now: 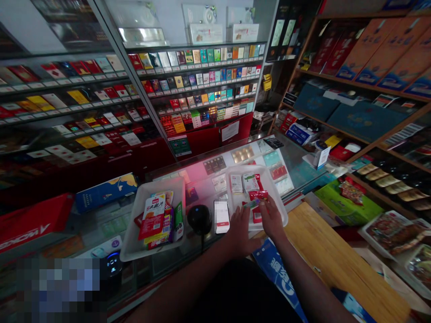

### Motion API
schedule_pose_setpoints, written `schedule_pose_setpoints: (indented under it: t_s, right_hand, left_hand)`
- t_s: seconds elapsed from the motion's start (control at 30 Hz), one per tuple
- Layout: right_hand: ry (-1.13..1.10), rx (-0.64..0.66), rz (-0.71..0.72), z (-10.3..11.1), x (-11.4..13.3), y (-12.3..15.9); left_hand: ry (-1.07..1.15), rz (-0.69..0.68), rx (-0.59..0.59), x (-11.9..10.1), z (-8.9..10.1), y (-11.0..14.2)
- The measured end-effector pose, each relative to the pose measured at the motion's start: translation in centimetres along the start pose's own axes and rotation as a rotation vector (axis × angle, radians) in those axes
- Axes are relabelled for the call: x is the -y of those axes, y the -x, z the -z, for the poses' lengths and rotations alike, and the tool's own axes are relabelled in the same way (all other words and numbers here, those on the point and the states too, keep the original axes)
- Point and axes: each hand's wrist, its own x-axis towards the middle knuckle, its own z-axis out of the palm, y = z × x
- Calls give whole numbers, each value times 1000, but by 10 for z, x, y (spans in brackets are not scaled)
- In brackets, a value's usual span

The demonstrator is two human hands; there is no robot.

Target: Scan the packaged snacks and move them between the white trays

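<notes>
A white plastic tray (282,211) rests on the glass counter, with red and white snack packets inside. My right hand (272,219) reaches over its near side, fingertips closed on a small red snack packet (257,195). Beside it, my left hand (238,229) lies over the tray's near-left edge with fingers stretched out. A thin greenish packet (251,204) lies close to the fingertips of both hands; which finger touches it is unclear. Just left of my left hand is a phone (221,217) with a lit white screen.
Left of the phone stand a black round-headed device (200,219) and a second white tray (129,242) of colourful snack packets. A calculator (273,142) lies at the counter's far end. To the right are a wooden tabletop (323,251) and a green box (346,204). Cigarette shelves line the back wall.
</notes>
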Motion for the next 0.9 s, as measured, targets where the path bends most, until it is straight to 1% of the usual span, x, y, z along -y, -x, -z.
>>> schedule_pose_setpoints:
  t_s: [0.1,0.27,0.37,0.47,0.53,0.63,0.77,0.9]
  right_hand:
    - [63,-8,-48,0,-12,3]
    - [200,19,0,-1,-24,3]
    - [259,45,41,-2,-26,0]
    - [278,47,112,-6,-23,-4]
    - [276,40,140,-11,-15,-7]
    - [271,48,153,-21,4,-9]
    - [270,68,199,-40,38,-8]
    - [270,101,262,-63,75,-6]
  left_hand:
    - [41,56,27,-6,-7,-4]
    - [46,141,73,-16,-13,-4]
    - [26,153,87,-20,-11,0]
    - [17,139,36,-24,-4,8]
    - [4,114,-11,-24,4,16]
    - [-34,77,-87,-21,17,32]
    - [-66,55,-211,-10,39,63]
    - [-113,81,-388,5,61,96]
